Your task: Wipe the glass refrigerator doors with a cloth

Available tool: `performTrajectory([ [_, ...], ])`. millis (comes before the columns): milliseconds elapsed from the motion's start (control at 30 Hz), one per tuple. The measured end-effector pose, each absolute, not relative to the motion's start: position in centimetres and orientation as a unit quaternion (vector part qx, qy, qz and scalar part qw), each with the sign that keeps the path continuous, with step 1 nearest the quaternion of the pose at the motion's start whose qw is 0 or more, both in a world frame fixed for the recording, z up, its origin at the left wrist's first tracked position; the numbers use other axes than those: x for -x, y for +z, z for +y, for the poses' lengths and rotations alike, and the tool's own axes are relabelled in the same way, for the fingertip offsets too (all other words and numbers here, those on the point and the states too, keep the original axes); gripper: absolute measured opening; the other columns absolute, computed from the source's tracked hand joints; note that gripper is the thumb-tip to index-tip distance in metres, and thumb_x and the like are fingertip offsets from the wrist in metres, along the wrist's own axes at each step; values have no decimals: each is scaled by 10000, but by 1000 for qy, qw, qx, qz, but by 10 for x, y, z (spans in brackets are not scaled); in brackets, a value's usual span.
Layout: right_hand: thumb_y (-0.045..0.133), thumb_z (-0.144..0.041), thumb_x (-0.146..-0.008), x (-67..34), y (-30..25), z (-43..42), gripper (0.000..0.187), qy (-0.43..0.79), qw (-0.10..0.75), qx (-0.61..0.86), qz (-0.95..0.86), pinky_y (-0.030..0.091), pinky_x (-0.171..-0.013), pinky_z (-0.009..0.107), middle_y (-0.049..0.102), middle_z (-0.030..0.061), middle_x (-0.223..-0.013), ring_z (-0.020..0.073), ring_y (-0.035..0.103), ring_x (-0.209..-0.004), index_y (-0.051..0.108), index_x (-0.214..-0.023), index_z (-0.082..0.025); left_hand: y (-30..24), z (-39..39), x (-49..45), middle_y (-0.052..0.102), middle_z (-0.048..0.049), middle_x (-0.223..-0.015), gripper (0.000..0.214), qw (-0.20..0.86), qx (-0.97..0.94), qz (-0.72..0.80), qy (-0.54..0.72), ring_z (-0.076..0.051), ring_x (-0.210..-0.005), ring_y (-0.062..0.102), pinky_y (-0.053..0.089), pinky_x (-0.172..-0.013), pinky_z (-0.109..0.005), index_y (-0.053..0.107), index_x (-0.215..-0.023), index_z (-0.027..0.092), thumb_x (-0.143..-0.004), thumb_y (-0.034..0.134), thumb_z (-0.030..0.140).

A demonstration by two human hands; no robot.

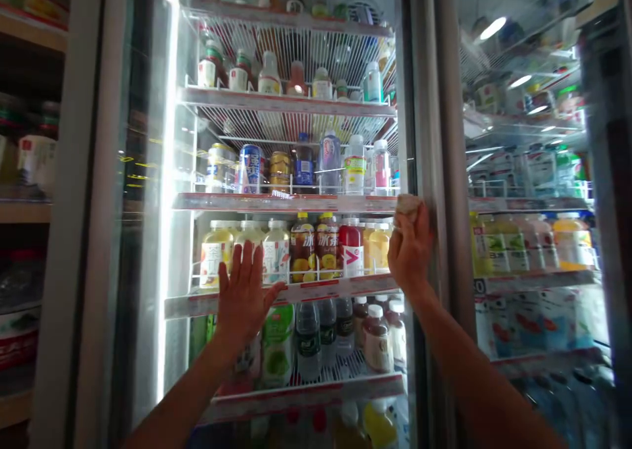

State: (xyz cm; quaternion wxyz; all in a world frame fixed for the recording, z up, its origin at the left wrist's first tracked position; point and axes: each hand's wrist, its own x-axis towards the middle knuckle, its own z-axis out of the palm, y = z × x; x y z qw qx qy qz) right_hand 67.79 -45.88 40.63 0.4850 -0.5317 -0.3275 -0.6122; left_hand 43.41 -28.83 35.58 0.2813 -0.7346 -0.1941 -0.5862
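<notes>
My left hand [241, 297] is raised with its fingers spread, palm toward the glass door [291, 248] of a lit drinks fridge, and appears to lie flat on it. Higher up, near the door's right edge, my right hand [411, 255] is closed on a pale, crumpled cloth [408, 207], pressed at the glass beside the metal frame [437, 172]. Behind the door, bottles of dark iced tea [303, 245] with yellow caps and a red bottle [350, 245] stand on the shelf between my hands.
Shelves above hold cans [251, 168] and more bottles [354, 162]. Clear water bottles [309, 340] stand lower down. To the right is another glass-fronted section with drinks [536, 241]. At the far left, a wooden shelf [24, 212] carries jars [37, 153].
</notes>
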Motion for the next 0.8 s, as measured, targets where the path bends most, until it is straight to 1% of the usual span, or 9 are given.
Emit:
performTrajectory([
  [100,411,-164,-866,-648,399,-441,375,-592,461,538,-384,271,-1075,512,103,36,-1535,280,110,-1404,525,-1222,-194,355,-294,-436,134,-132,-1518,715,250,743,-208,-585,-262,-1407,52,70,-1124,-512,0,-1446,180,-891,244,559],
  [167,433,-170,-867,-614,391,-419,418,-580,372,541,-482,232,-1106,495,156,9,-1524,249,107,-1408,482,-1274,-250,355,-297,-435,140,-129,-1517,702,232,747,-212,-586,-269,-1405,65,78,-1123,-521,29,-1448,179,-893,248,550],
  [267,431,-207,-888,-597,382,-407,418,-592,317,538,-509,217,-1109,502,279,14,-1484,215,161,-1399,454,-1295,-296,354,-298,-430,160,-128,-1513,692,230,751,-205,-585,-274,-1403,88,98,-1122,-521,63,-1448,174,-893,267,533],
  [333,406,-183,-894,-618,378,-421,439,-609,341,542,-469,239,-1095,508,290,41,-1480,215,193,-1391,431,-1319,-286,351,-298,-428,170,-130,-1510,676,239,752,-196,-582,-271,-1401,105,115,-1124,-511,70,-1448,172,-898,277,506],
  [400,378,-141,-889,-651,375,-444,505,-619,398,548,-397,275,-1070,516,227,68,-1505,231,199,-1390,357,-1376,-273,348,-298,-428,167,-133,-1511,661,247,750,-193,-582,-269,-1402,100,120,-1124,-510,60,-1449,172,-905,277,479],
  [533,360,-121,-878,-669,365,-459,600,-610,485,545,-310,297,-1043,541,50,73,-1540,267,101,-1408,207,-1442,-257,344,-301,-435,133,-141,-1516,646,236,743,-218,-587,-279,-1404,58,112,-1115,-544,3,-1448,181,-917,270,433],
  [600,357,-107,-869,-643,356,-446,591,-594,458,549,-369,274,-1063,528,54,93,-1538,266,61,-1412,235,-1437,-211,344,-303,-438,136,-139,-1516,632,226,738,-223,-595,-282,-1404,61,117,-1110,-553,2,-1448,192,-921,273,410],
  [733,409,-166,-860,-605,337,-428,492,-575,352,537,-508,218,-1110,484,284,92,-1484,238,123,-1406,412,-1352,-180,336,-307,-436,132,-133,-1519,634,220,741,-217,-595,-290,-1402,80,135,-1105,-560,13,-1450,212,-917,288,416],
  [800,398,-175,-871,-620,332,-437,501,-574,367,560,-472,211,-1108,498,279,92,-1486,236,158,-1400,381,-1372,-198,325,-309,-433,120,-123,-1523,640,225,753,-209,-582,-286,-1402,82,156,-1102,-556,3,-1450,227,-915,289,430],
])
